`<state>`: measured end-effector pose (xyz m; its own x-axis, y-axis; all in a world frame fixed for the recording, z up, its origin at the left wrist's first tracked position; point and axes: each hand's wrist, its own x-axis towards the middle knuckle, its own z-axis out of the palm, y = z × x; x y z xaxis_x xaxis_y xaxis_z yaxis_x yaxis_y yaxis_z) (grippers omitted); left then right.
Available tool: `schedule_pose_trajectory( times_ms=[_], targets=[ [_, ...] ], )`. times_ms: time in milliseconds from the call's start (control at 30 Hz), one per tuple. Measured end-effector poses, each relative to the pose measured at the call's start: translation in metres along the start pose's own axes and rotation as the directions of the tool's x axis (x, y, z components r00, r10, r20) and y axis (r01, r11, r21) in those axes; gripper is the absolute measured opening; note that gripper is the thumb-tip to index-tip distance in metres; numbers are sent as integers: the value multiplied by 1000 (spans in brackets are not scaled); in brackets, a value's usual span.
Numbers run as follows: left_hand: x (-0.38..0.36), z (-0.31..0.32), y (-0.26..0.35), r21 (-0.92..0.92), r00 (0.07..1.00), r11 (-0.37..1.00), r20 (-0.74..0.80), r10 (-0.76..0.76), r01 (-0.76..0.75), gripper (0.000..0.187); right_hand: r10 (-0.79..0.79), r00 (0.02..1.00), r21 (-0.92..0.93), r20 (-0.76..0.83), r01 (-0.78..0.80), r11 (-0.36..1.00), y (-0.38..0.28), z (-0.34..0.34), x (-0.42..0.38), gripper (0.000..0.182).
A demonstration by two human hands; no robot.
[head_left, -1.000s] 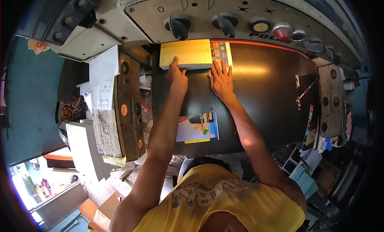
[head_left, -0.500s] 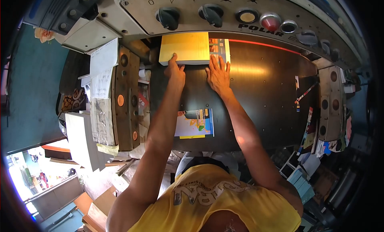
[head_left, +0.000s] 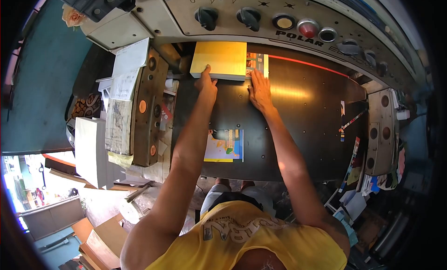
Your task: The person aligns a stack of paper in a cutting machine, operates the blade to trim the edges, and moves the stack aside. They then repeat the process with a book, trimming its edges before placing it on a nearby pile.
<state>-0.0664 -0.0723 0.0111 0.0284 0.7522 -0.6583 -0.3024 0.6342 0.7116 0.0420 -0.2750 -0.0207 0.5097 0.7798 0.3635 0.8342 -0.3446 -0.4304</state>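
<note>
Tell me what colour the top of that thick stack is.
The top of the thick stack at the left hand is yellow, best seen in the head view.

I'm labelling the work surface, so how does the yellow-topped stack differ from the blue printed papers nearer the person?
The yellow-topped stack is thick; the blue printed papers look thin. The stack's top looks plain, while the papers show colourful print. The left hand touches the stack; neither hand touches the papers. Both lie on the dark table.
</note>
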Motion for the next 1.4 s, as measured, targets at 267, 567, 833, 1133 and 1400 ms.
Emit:
schedule_pose_trajectory(
  times_ms=[267, 567, 833, 1133, 1400],
  targets=[
    [-30, -5, 0, 188, 982, 981, 172, -72, 39, 86, -7, 990, -203, 138, 35, 979, 0, -19, -8, 54],
    [-21, 6, -8, 57, 947, 995, 309, -91, 77, 74, -31, 996, -178, 80, 44, 983, -1, -21, -7, 53],
    [-33, -11, 0, 220, 932, 975, 343, -115, 40, 85, -29, 999, -55, -39, 27, 998, -4, -28, -12, 54],
    [-40, 8, 16, 195, 902, 981, 423, -92, 8, 87, 172, 973, 81, -153, -162, 984, -26, -89, -143, 54],
    [-31, -66, -13, 567, 717, 446, 608, 341, -692, 42, 273, 961, 125, -41, -266, 956, -54, -68, -135, 51]
  ],
)
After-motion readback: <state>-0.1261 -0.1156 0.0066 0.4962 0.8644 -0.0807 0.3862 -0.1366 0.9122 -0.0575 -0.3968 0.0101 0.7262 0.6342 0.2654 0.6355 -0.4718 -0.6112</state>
